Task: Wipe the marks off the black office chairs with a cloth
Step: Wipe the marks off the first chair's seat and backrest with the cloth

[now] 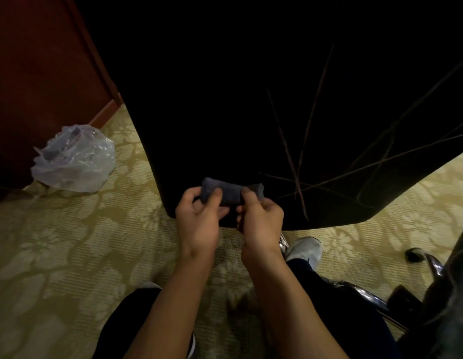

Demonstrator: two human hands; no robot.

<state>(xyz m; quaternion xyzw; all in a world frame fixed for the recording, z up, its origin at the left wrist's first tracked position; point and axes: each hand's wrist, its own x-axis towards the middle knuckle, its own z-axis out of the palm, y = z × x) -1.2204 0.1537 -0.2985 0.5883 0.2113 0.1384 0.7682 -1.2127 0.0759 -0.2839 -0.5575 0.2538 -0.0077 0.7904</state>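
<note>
The black chair back [251,99] blocks the space ahead. Open carpet [69,255] lies left. A plastic bag [75,159] and chrome chair legs [367,294] obstruct the sides.

Left hand [199,216] and right hand [261,218] side by side, fingers curled (both pinching), forearms extended forward.

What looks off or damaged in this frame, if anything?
The black chair back carries thin pale crossing lines on its lower right part, reading as scratches or marks. Both the left hand and right hand hold a folded dark cloth at its lower edge. A crumpled plastic bag lies on the carpet.
</note>
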